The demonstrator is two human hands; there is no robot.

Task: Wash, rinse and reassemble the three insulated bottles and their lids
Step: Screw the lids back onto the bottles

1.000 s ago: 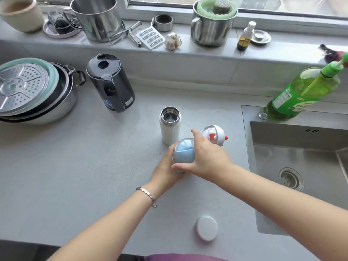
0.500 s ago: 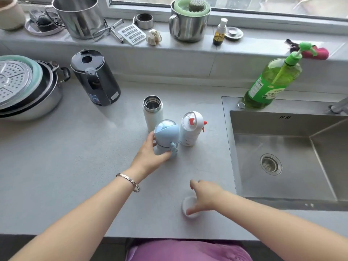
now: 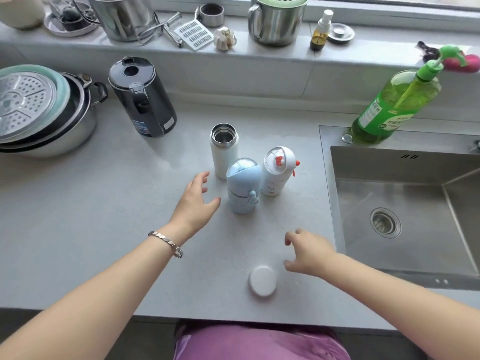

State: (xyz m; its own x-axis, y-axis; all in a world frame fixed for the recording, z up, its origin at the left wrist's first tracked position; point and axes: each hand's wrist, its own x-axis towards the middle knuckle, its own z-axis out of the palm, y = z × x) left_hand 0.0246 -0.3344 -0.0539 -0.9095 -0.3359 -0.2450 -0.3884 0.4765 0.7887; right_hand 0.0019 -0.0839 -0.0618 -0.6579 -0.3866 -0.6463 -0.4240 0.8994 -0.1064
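Note:
Three small insulated bottles stand together on the grey counter. The plain white bottle point(image 3: 223, 149) is lidless, its steel mouth showing. In front of it stands the light blue bottle point(image 3: 242, 185) with its domed lid on. To its right is the white bottle with red details point(image 3: 277, 170), also capped. A round white lid point(image 3: 262, 280) lies flat near the counter's front edge. My left hand point(image 3: 195, 203) hovers open just left of the blue bottle, not touching it. My right hand point(image 3: 309, 252) is open, fingers curled, just right of and above the white lid.
A steel sink point(image 3: 405, 209) lies to the right, with a green dish soap pump bottle point(image 3: 397, 105) at its back corner. A black kettle point(image 3: 142, 97) and stacked pots with a steamer plate point(image 3: 39, 110) stand on the left. The windowsill holds steel mugs, a grater and a small spray bottle.
My left hand has let go of the blue bottle and drawn back a little. My right hand has lifted off the white lid and moved to its right.

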